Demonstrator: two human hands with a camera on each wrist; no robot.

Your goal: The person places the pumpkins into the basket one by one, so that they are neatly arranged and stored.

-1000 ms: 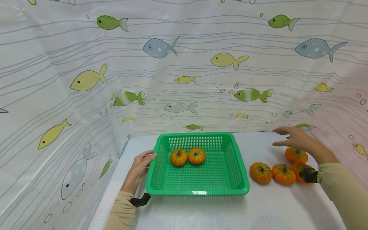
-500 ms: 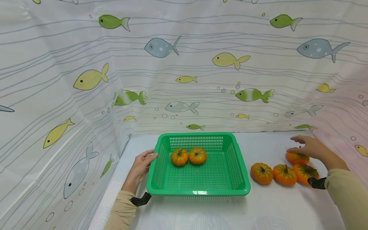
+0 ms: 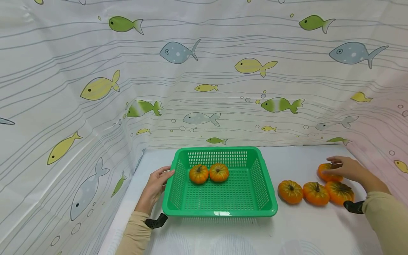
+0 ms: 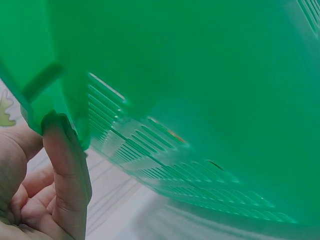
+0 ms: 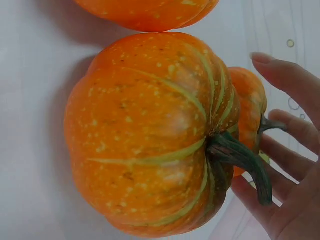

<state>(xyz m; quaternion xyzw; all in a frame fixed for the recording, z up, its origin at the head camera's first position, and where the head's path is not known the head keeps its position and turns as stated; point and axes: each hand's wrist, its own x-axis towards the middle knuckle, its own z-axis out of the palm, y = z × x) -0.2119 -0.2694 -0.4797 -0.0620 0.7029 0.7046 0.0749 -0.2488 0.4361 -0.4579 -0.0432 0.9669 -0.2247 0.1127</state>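
A green plastic basket (image 3: 220,213) with slotted walls sits on the table, two small orange pumpkins (image 3: 199,174) side by side in it. My left hand (image 3: 156,186) grips its left rim, fingertips bent over the edge in the left wrist view. On the right, my right hand (image 3: 352,170) is over the farthest loose pumpkin (image 3: 324,171), its fingers spread about the top and partly hiding it. In the right wrist view a nearer pumpkin (image 5: 150,140) with a dark green stem fills the middle, and the spread fingers (image 5: 290,80) show by the farther one.
Three more pumpkins (image 3: 290,192) stand in a row in front of the farthest one, right of the basket. A white curtain (image 3: 216,113) printed with fish rises behind the white table (image 3: 242,237) and along both sides.
My right hand has moved right and then down onto the farthest pumpkin. The left hand still holds the basket rim, and the pumpkins stay where they were.
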